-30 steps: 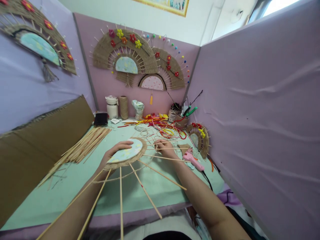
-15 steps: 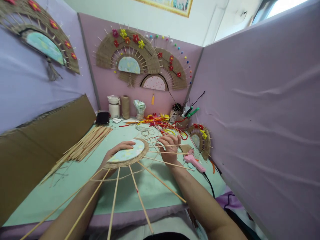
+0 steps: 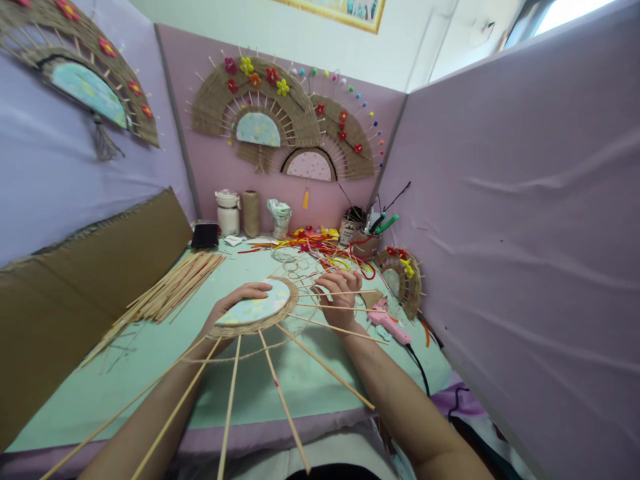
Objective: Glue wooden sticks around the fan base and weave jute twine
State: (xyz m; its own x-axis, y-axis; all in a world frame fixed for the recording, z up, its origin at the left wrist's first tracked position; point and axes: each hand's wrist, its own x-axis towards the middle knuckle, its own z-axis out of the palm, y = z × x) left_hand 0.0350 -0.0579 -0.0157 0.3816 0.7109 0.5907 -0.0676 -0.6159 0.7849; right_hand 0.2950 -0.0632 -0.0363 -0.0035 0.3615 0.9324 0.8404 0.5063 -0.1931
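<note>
Over the table (image 3: 325,390), the left hand (image 3: 231,300) clamps the half-round panel (image 3: 257,307), likely steadying it; the right hand (image 3: 337,300) curls near twine (image 3: 250,355), pinch unclear.

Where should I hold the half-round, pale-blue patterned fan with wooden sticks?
Best grip: probably the straight edge of the fan, coming from the left like the left hand. Thin, pale wooden sticks spread from the curved, brown twine rim.
</note>
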